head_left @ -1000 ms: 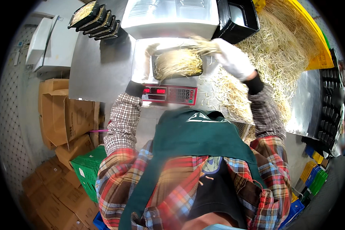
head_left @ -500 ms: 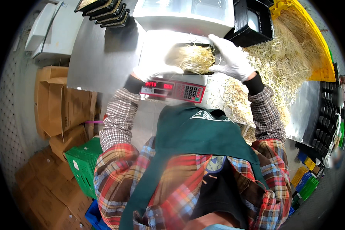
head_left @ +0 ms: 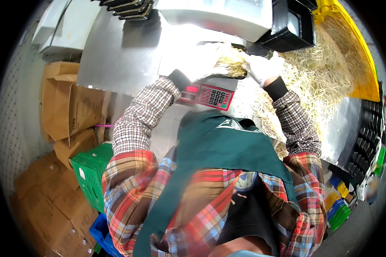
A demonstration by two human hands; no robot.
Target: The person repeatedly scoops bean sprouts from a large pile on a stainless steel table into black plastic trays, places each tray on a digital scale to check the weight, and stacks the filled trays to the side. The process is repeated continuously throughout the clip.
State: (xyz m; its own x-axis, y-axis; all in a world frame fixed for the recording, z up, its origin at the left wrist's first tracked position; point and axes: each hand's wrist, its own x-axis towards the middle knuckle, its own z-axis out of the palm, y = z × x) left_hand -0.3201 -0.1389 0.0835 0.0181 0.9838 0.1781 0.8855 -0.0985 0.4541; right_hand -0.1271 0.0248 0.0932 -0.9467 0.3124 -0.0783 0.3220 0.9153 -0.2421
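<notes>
A black tray (head_left: 238, 76) heaped with pale yellow bean sprouts (head_left: 230, 62) stands on the scale, behind its red keypad panel (head_left: 214, 97). My left hand (head_left: 205, 61), in a white glove, reaches over the left part of the tray; glare washes out its fingers. At the right end, my gloved right hand (head_left: 261, 68) has its fingers drawn together against the sprouts. Part of the scale's display is covered by my left cuff.
Loose sprouts (head_left: 313, 64) pile up at the right, spilling from a yellow crate (head_left: 366, 81). Black trays (head_left: 289, 25) stand behind my right hand, beside a white box (head_left: 218, 17). More stacked trays (head_left: 135, 10) sit far left on the metal table (head_left: 111, 55). Cardboard boxes (head_left: 73, 103) stand left.
My left hand has moved right and inward over the tray, its sleeve now covering part of the display. My right hand has gone from spread fingers to closed against the sprouts.
</notes>
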